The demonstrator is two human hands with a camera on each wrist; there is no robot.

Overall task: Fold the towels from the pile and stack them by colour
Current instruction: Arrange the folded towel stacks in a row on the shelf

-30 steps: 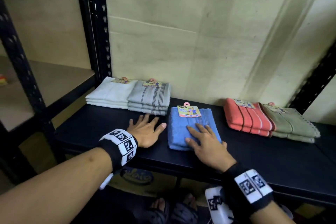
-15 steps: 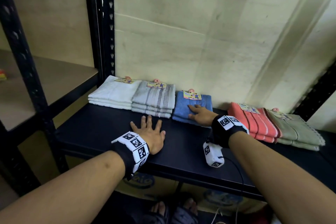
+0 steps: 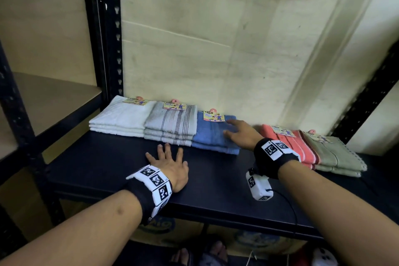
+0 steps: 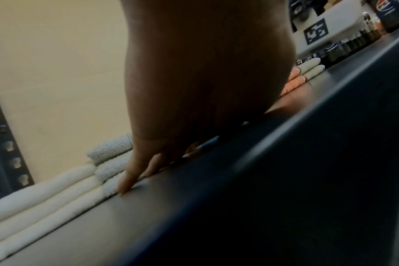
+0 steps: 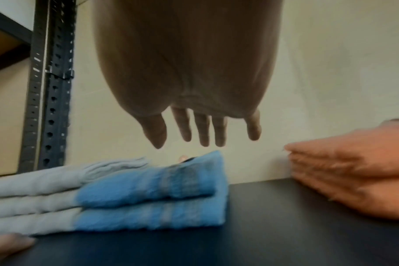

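The left hand [image 3: 170, 166] lies flat on the black shelf [image 3: 103, 162], fingers spread. The right hand [image 3: 241, 134] floats just above the blue towels [image 3: 209, 134], fingers straight, holding nothing. The blue towels sit folded by the wall, touching the grey towels [image 3: 170, 123], with the orange towels [image 3: 287, 142] near.

Bare forearms, black wristbands [image 3: 267, 158] with white square-coded tags, white wrist camera [image 3: 259, 187], cable

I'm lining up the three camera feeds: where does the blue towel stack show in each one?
Head: blue towel stack at centre, against the wall, between the grey striped stack and the coral stack.
Left wrist: only a blue sliver past the left hand.
Right wrist: lower centre, below the right hand.
Shared landmark: the coral stack.
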